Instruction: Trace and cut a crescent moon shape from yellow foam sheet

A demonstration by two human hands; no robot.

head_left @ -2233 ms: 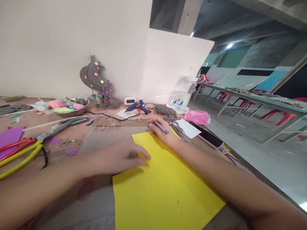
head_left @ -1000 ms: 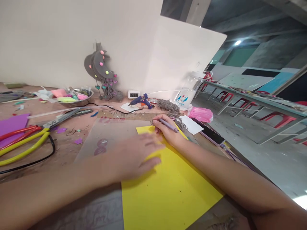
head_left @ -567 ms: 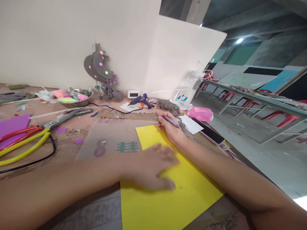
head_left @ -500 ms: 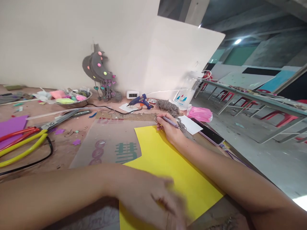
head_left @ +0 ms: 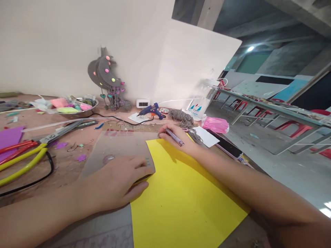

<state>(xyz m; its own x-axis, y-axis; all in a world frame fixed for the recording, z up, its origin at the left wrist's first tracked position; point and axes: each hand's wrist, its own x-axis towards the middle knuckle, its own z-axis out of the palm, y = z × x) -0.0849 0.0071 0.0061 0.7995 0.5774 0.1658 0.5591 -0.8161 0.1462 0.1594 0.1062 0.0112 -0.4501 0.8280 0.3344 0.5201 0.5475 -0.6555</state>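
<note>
fingers of right hand [head_left: 185, 137] are wrapped round slim purple pen [head_left: 174, 137], left hand's [head_left: 115, 183] parted; flat yellow sheet [head_left: 183, 196], probably flexible, is best edge-held.

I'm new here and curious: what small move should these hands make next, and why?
Perhaps a light sweep of the left hand across the thin yellow sheet: tiny dark specks show on it, possibly loose bits. That hand lies at the sheet's left edge with no object visible in it, while the right hand grips a slim purple pen.
</note>
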